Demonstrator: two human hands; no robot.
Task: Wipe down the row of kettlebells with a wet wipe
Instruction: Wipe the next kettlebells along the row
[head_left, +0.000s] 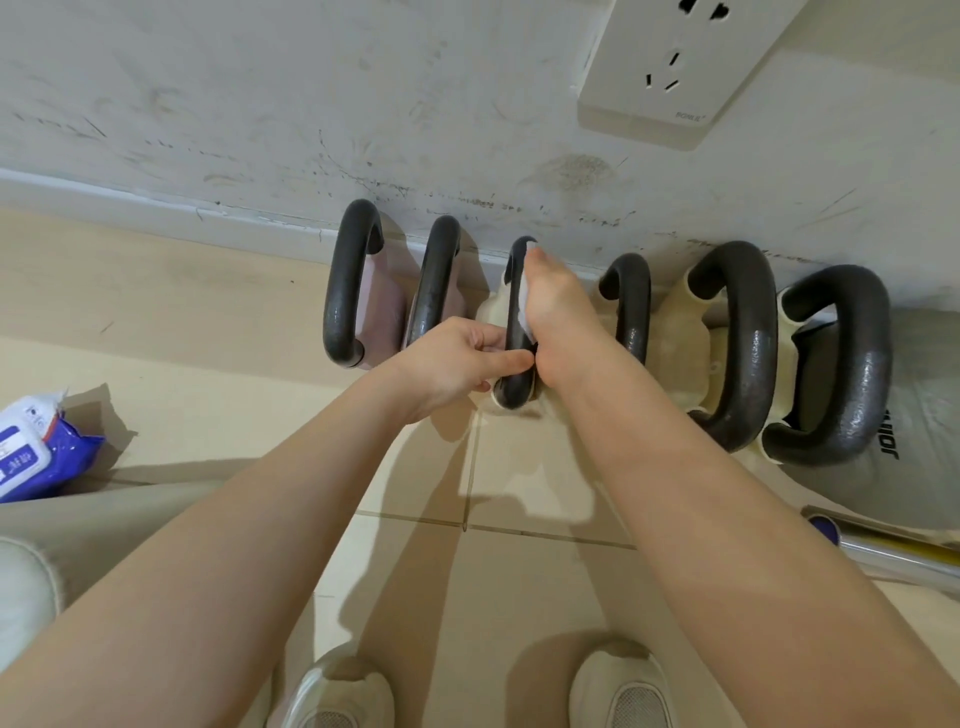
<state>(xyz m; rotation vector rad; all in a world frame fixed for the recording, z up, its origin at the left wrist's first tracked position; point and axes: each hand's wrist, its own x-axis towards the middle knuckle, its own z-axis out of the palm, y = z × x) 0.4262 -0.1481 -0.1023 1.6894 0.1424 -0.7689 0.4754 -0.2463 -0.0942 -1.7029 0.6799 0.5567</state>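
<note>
Several kettlebells with dark handles stand in a row along the wall. Seen from above, the third from the left (511, 387) has a cream body. My left hand (457, 364) grips the near end of its handle. My right hand (553, 317) lies along the same handle, holding a white wet wipe (523, 306) against it. Only strips of the wipe show beside my fingers. Two pink-bodied kettlebells (343, 306) stand to the left, and cream ones (748, 343) and a grey one (852, 364) to the right.
A blue and white wet wipe pack (36, 452) lies on the tiled floor at the left. A white wall socket (675, 67) sits above the row. A metal bar (893, 551) lies at the right edge. My two shoes (618, 686) are at the bottom.
</note>
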